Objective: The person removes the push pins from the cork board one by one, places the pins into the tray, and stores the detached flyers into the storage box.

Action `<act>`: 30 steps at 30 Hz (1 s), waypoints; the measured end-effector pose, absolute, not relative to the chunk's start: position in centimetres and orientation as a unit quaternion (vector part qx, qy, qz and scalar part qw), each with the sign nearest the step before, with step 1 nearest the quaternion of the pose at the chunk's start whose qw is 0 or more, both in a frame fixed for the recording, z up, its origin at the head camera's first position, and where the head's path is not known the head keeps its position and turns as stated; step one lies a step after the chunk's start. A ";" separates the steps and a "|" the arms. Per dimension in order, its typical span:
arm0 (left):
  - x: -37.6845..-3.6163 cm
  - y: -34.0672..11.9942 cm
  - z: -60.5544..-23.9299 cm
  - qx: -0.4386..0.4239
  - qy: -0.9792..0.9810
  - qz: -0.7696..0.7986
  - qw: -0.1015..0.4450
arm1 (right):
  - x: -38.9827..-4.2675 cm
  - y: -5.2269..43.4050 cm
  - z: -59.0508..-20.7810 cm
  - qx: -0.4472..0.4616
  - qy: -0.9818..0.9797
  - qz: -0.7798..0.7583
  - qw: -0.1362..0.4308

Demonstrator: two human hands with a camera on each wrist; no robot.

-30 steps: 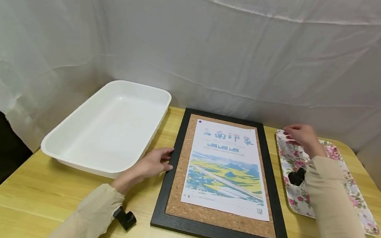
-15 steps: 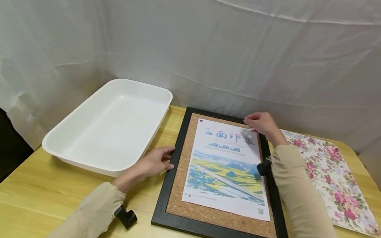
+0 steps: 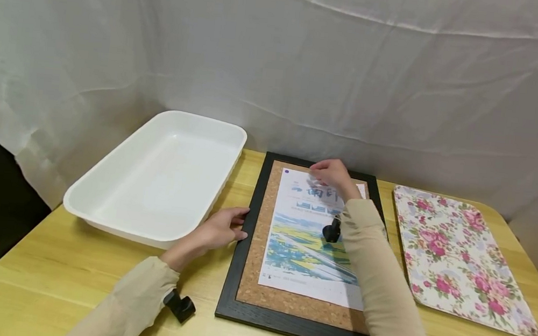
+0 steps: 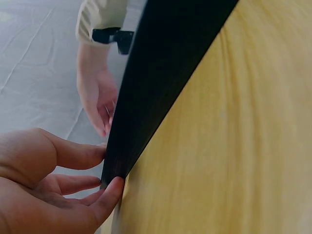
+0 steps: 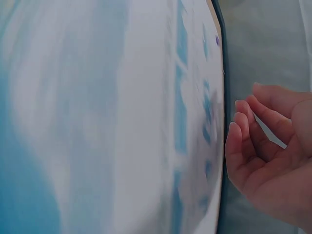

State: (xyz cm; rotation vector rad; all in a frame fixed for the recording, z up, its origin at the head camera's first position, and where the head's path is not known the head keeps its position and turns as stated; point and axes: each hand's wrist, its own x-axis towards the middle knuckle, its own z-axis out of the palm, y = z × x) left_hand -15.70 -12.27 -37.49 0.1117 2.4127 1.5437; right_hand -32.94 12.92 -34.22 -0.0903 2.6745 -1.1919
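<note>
Wood tabletop: poster lies on corkbd, long axis approx fore-aft, w/ purple pin just L of R hand (nearer; fingers bent, hold can't tell), L hand touching frame, fingers relaxed.

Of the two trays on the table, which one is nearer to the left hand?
The plain white tray, just beside the left hand. The flower-patterned tray lies farther away, beyond the black-framed board.
</note>
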 end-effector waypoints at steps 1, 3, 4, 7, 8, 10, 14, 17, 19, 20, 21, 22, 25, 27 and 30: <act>-15.7 -12.2 -37.5 0.039 0.835 0.532 0.137 | -32.9 12.6 -34.4 -0.031 0.907 -0.407 0.106; -15.7 -12.1 -37.5 0.039 0.838 0.528 0.135 | -33.0 11.8 -34.7 -0.030 0.905 -0.410 0.108; -15.7 -12.1 -37.5 0.039 0.839 0.526 0.135 | -33.0 11.5 -34.8 -0.032 0.905 -0.409 0.109; -15.6 -12.0 -37.5 0.038 0.839 0.526 0.134 | -33.0 10.5 -35.1 -0.030 0.903 -0.415 0.106; -15.6 -12.0 -37.5 0.037 0.839 0.526 0.134 | -33.0 10.2 -35.2 -0.028 0.903 -0.416 0.106; -15.6 -12.0 -37.4 0.036 0.838 0.528 0.135 | -32.9 9.6 -35.3 -0.023 0.900 -0.422 0.103; -15.5 -11.9 -37.3 0.034 0.836 0.530 0.137 | -32.9 8.8 -35.5 -0.018 0.890 -0.445 0.098; -15.5 -11.9 -37.3 0.035 0.837 0.529 0.137 | -32.9 8.5 -35.6 -0.016 0.890 -0.448 0.089; -15.4 -11.8 -37.2 0.035 0.836 0.529 0.138 | -32.9 8.3 -35.6 -0.013 0.893 -0.443 0.080; -15.4 -11.8 -37.2 0.038 0.838 0.527 0.137 | -32.8 8.2 -35.7 -0.011 0.895 -0.440 0.075; -15.4 -11.8 -37.2 0.037 0.838 0.527 0.138 | -32.8 8.1 -35.7 -0.010 0.896 -0.438 0.069; -15.4 -11.8 -37.1 0.037 0.838 0.527 0.138 | -32.8 8.1 -35.8 -0.011 0.898 -0.435 0.063; -15.4 -11.9 -37.1 0.037 0.838 0.526 0.138 | -32.6 7.9 -36.0 -0.020 0.901 -0.430 0.046; -15.4 -11.9 -37.1 0.033 0.838 0.527 0.138 | -32.6 7.9 -36.1 -0.022 0.898 -0.437 0.040; -15.4 -11.8 -37.2 0.034 0.840 0.524 0.136 | -32.5 7.9 -36.3 -0.020 0.893 -0.447 0.039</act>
